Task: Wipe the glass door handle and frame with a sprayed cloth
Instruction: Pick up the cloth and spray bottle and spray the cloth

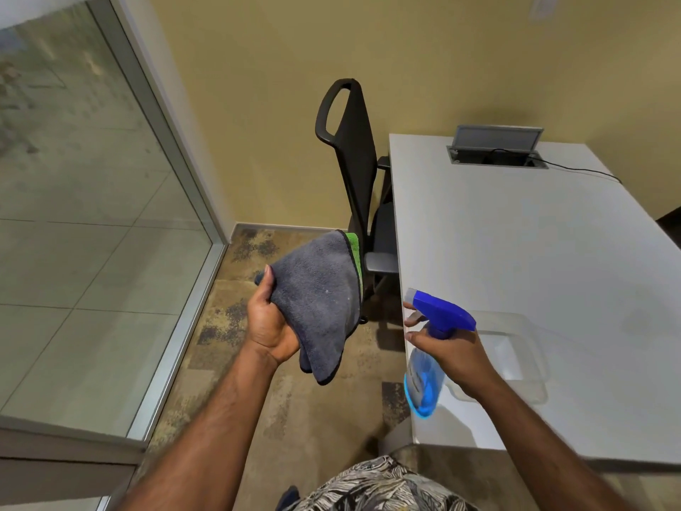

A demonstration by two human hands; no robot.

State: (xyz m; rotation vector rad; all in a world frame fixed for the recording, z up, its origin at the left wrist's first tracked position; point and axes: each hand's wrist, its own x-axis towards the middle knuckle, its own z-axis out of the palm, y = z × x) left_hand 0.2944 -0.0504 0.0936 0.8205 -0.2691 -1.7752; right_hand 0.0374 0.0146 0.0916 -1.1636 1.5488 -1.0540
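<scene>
Looking down over a leaf-patterned shirt (376,485), with two bare forearms reaching forward above mottled brown carpet (294,418). Gripping a folded grey microfibre cloth (317,304) in the left hand (271,326), thumb on top and fingers curled beneath, a green underside peeking out at the far edge. Holding a spray bottle (438,322) in the right hand (453,355), fingers wrapped round the neck below the dark blue trigger head, fingertips at the trigger, nozzle aimed left toward the cloth. Hanging over the near left edge of a white desk (534,234), with a clear plastic container (516,348) on the desktop just behind the right hand. Standing at the left, well apart from the cloth, a glass panel (92,215) in a silver metal frame (177,348) reaching the floor. Tucked against the desk's far left side, a black office chair (353,149). Set into the desk's far end, an open cable box (497,149) with a black cord trailing right, before a yellow wall (405,49).
</scene>
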